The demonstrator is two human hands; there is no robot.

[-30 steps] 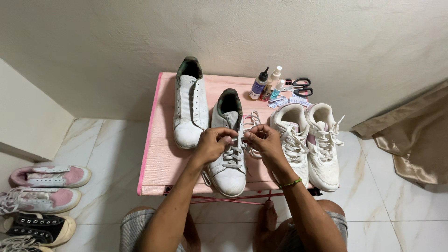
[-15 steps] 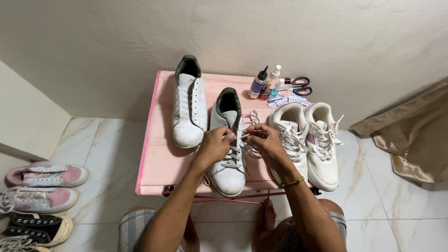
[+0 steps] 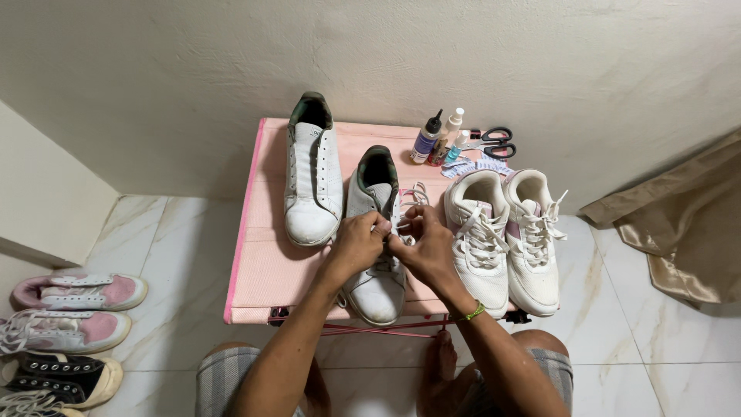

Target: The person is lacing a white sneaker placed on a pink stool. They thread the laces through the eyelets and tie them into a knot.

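Two hands were brought together over a white sneaker (image 3: pixel 376 255) at the middle of the frame, toe toward the wearer: the left hand (image 3: pixel 360 241) and right hand (image 3: pixel 423 247) were each pinched on its white lace (image 3: pixel 409 202), the fingertips nearly touching, probably so that the lace could be worked through the eyelets. Its mate (image 3: pixel 312 179) was set just to the upper left, a second white pair (image 3: pixel 505 235) to the right. Bottles (image 3: pixel 436 137) and scissors (image 3: pixel 494 143) were kept at the upper right of the pink desk (image 3: pixel 262 270). Marble floor (image 3: pixel 656 340), a plaster wall (image 3: pixel 386 54), more shoes (image 3: pixel 62 324) at lower left and tan cloth (image 3: pixel 679 232) at right were seen around.
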